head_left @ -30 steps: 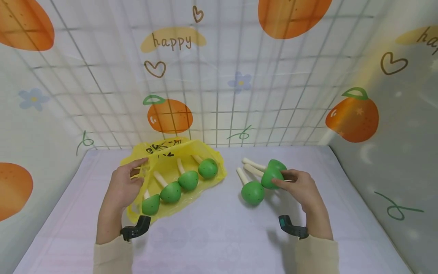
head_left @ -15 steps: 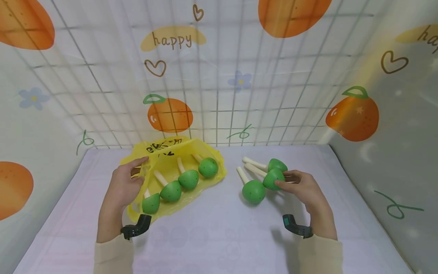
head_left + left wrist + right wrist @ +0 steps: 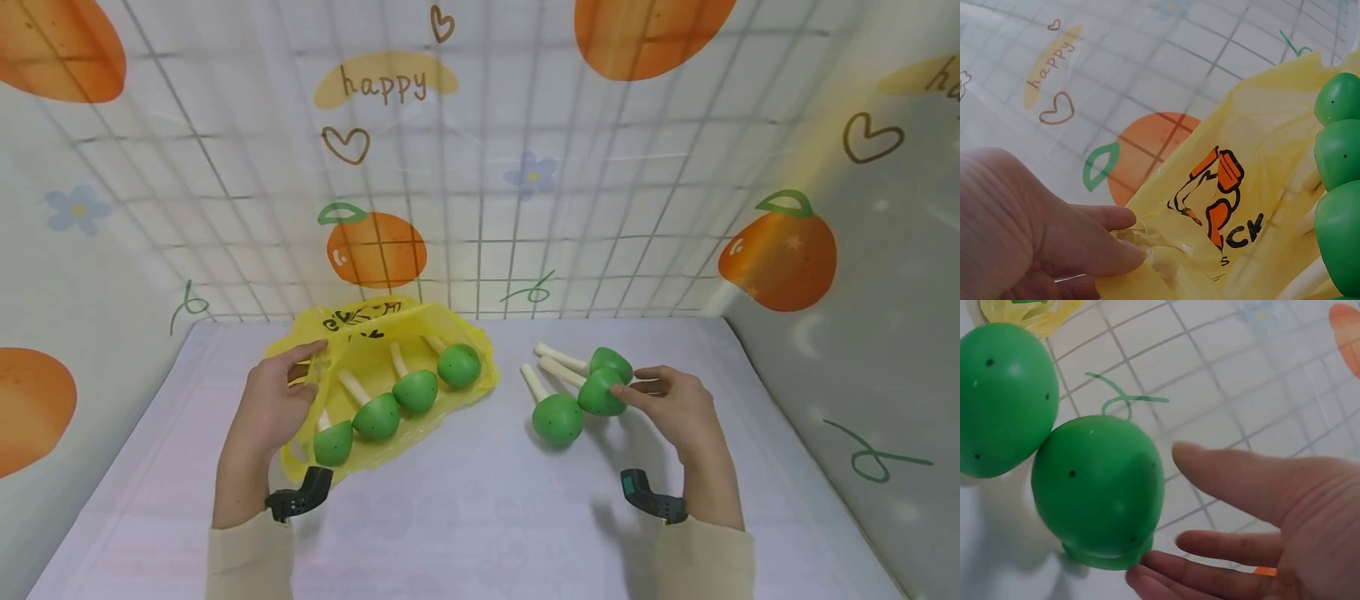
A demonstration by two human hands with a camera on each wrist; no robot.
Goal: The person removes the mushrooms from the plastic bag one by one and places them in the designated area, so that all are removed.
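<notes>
On the left in the head view, my left hand (image 3: 273,404) pinches the near-left edge of a yellow plastic bag (image 3: 367,358). The bag lies spread, with several green-capped, white-stemmed toy mushrooms (image 3: 377,417) on its yellow film. In the left wrist view, thumb and fingers meet on the crumpled film of the bag (image 3: 1260,181). Three more toy mushrooms lie to the right of the bag, their stems pointing up-left. My right hand (image 3: 678,408) is beside the middle one (image 3: 602,392). The right wrist view shows its fingers extended and the thumb apart from the green cap (image 3: 1097,484).
A pale cloth (image 3: 450,517) covers the table. Behind it stands a white grid wall (image 3: 600,208) under a printed sheet with oranges. Side sheets (image 3: 825,375) close off the left and right. Black straps with cameras (image 3: 652,500) sit on both wrists.
My right hand has drawn slightly right, its fingers loosening from the middle mushroom's cap. That mushroom has shifted a little to the right. My left hand keeps its hold on the bag.
</notes>
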